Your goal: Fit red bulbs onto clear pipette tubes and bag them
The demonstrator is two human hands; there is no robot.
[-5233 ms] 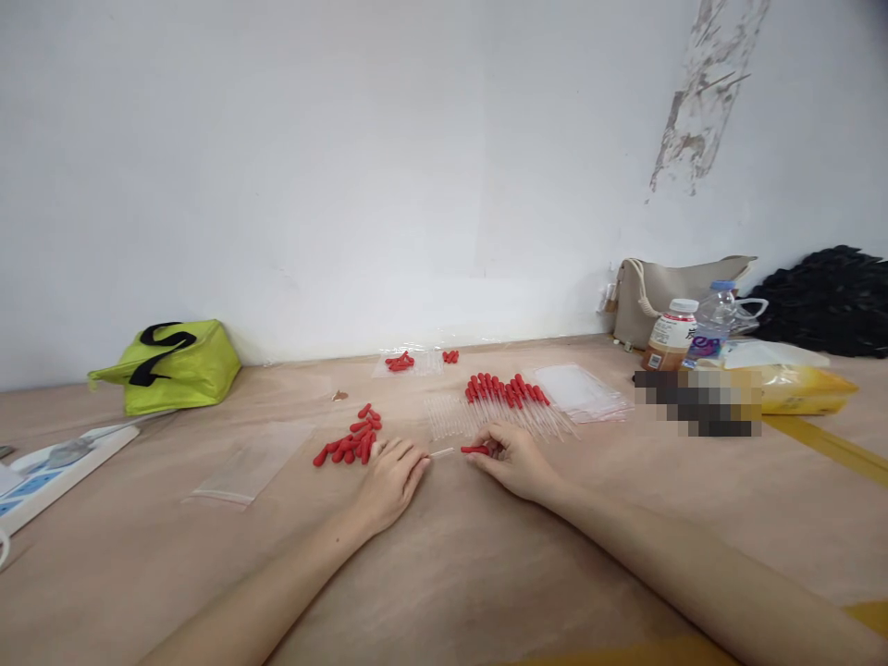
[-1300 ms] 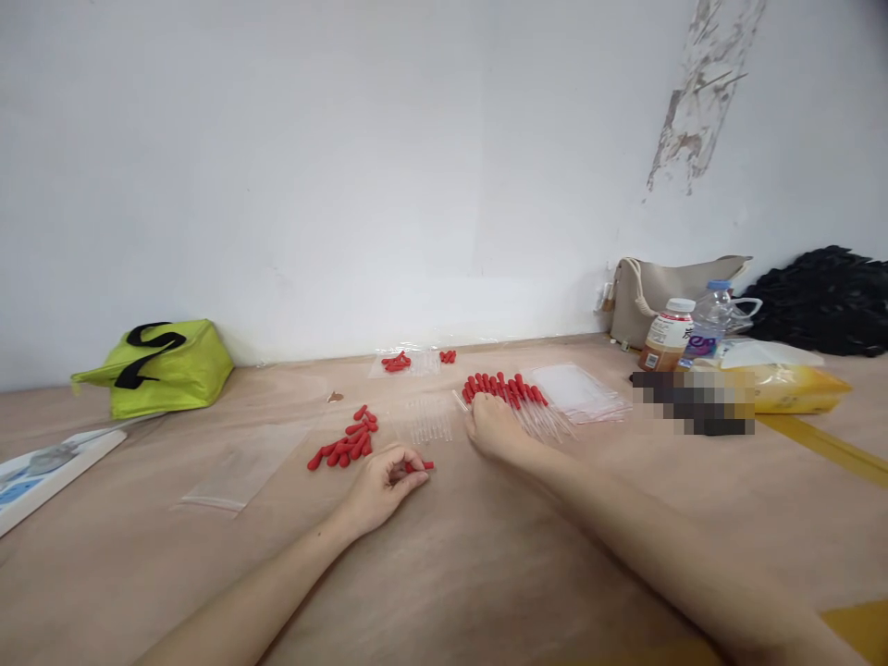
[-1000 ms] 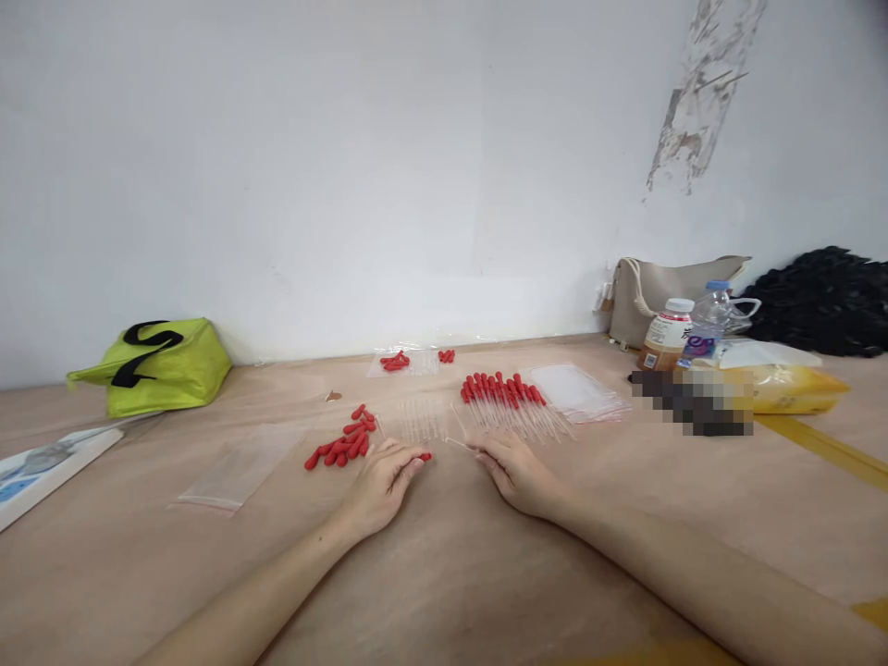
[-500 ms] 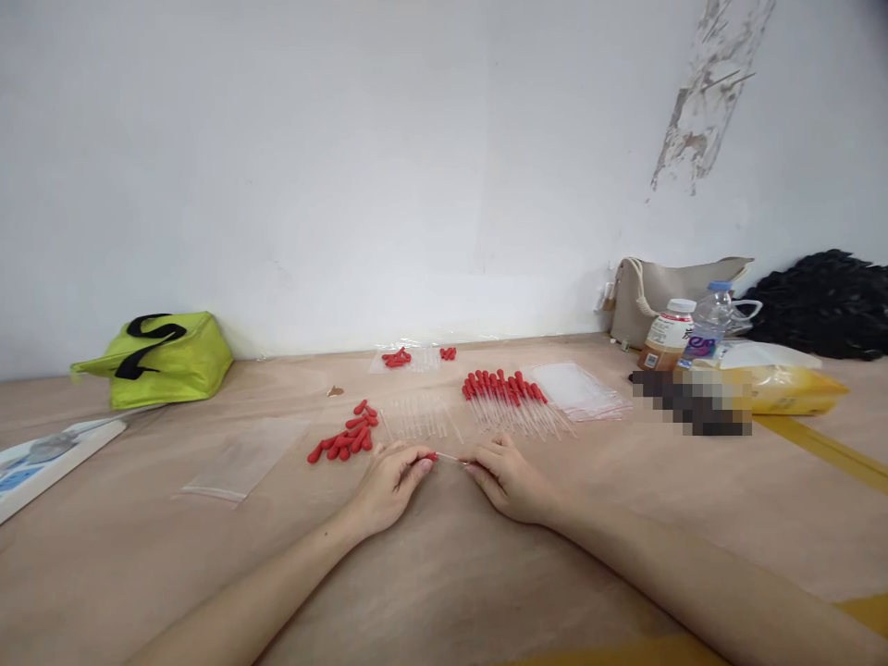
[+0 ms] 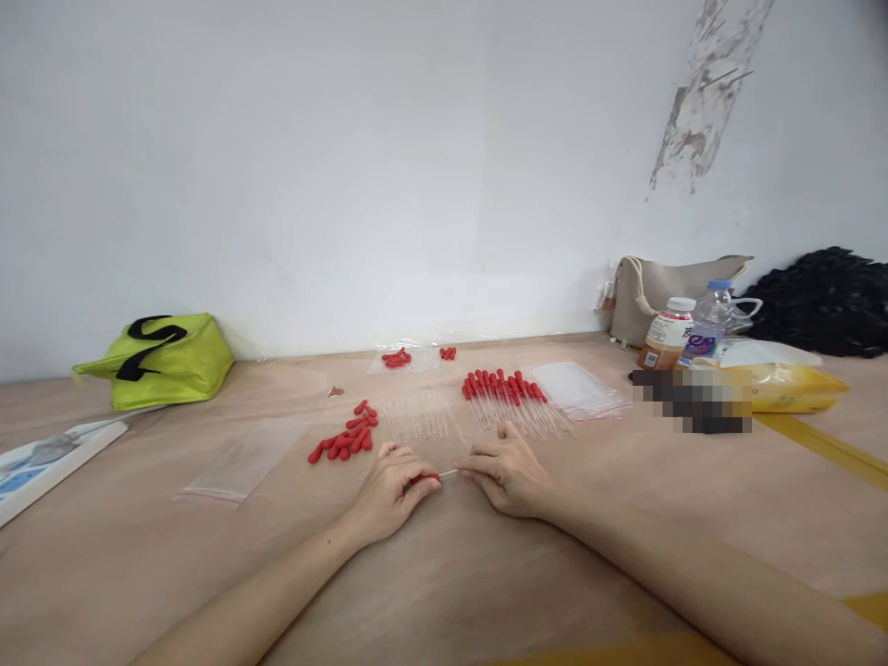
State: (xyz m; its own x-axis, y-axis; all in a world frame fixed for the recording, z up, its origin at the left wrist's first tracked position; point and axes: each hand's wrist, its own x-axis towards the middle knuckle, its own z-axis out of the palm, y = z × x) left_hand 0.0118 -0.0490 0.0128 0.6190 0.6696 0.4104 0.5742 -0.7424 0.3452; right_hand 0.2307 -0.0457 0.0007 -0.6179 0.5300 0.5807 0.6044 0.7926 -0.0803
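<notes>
My left hand point(image 5: 397, 488) pinches a red rubber dropper bulb point(image 5: 425, 478) between thumb and fingers. From the bulb's mouth a thin clear dropper tube point(image 5: 448, 474) runs to the right, and my right hand point(image 5: 505, 474) is closed on its other end. How deep the tube sits in the bulb is hidden. Loose red bulbs point(image 5: 345, 440) lie in a pile left of my left hand. Beyond the hands is a row of bare clear tubes point(image 5: 421, 416). To the right, droppers with red bulbs on their tubes point(image 5: 505, 393) lie side by side.
Clear zip bags point(image 5: 240, 458) lie at left, with more bags point(image 5: 579, 388) at right. A bag with red bulbs and tubes point(image 5: 409, 359) lies by the wall. A lime bag point(image 5: 170, 361), bottles point(image 5: 667, 335), a beige bag point(image 5: 680, 282) and a yellow pack point(image 5: 791, 388) stand around the edges.
Both hands have shifted slightly, bringing the bulb and tube a little nearer to me. Less of the tube shows between my hands now, and more of the bulb.
</notes>
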